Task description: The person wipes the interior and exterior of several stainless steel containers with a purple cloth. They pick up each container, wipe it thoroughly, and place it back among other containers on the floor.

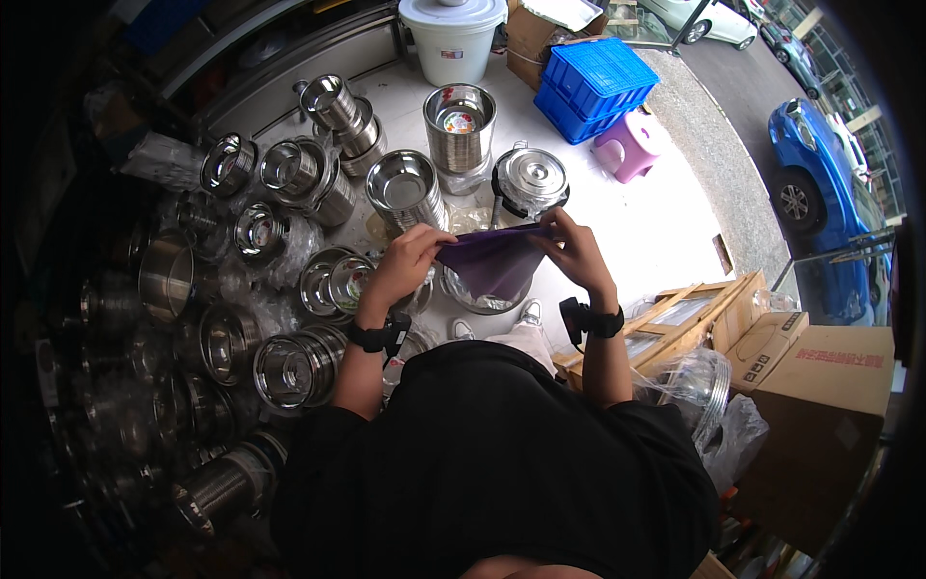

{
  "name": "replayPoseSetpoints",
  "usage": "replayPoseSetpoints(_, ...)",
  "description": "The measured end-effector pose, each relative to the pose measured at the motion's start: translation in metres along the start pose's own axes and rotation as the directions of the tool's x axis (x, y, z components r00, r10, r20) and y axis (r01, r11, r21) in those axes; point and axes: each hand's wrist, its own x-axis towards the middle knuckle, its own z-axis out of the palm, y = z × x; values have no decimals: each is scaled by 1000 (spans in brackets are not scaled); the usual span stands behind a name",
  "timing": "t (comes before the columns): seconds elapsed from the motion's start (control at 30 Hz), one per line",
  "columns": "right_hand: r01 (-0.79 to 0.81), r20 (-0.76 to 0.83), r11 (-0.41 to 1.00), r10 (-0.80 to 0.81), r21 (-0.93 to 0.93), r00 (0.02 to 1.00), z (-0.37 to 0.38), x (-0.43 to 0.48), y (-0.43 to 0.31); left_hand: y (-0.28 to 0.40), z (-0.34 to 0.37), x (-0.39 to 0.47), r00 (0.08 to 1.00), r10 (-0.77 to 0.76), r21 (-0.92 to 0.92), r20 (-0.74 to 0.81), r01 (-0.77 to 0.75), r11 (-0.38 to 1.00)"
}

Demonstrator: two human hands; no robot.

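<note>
Stretched between my hands is a purple cloth (pixel 495 260), which sags to a point in the middle. My left hand (pixel 409 264) pinches its left corner, and my right hand (pixel 573 250) pinches the upper right corner. Behind the cloth, a round steel basin (pixel 517 305) shows partly, with something shiny in it. Just beyond my right hand stands a lidded steel pot (pixel 535 174) with clear plastic wrap around it. A stack of steel basins (pixel 406 184) is beyond my left hand.
Many steel basins and pots (pixel 293 369), some in plastic, crowd the left. A white lidded bucket (pixel 454 51), blue crates (pixel 597 83) and a pink stool (pixel 631 145) stand ahead. A wooden crate (pixel 723 297) and a cardboard box (pixel 817 391) are at the right.
</note>
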Motion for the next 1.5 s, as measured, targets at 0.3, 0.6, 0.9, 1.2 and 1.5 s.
replayPoseSetpoints(0.3, -25, 12, 1000, 25, -9, 1000, -2, 2, -2, -4, 2, 0, 999, -47, -68, -10, 47, 997)
replayPoseSetpoints(0.6, -3, 5, 1000, 3, -6, 1000, -3, 2, -5, -8, 1, -2, 996, 58, 28, -60, -56, 998)
replayPoseSetpoints(0.9, 9, -18, 1000, -9, -11, 1000, -3, 0, -3, -7, 0, -2, 970, 208, 144, -126, -189, 971)
replayPoseSetpoints(1.2, 41, -56, 999, -42, -11, 998, 0, -1, 2, -4, 1, -4, 972, 200, 150, -120, -182, 972)
replayPoseSetpoints(1.5, 4, -60, 1000, -5, -21, 998, -2, -1, -1, -2, 0, -5, 986, 118, -2, -116, -119, 993)
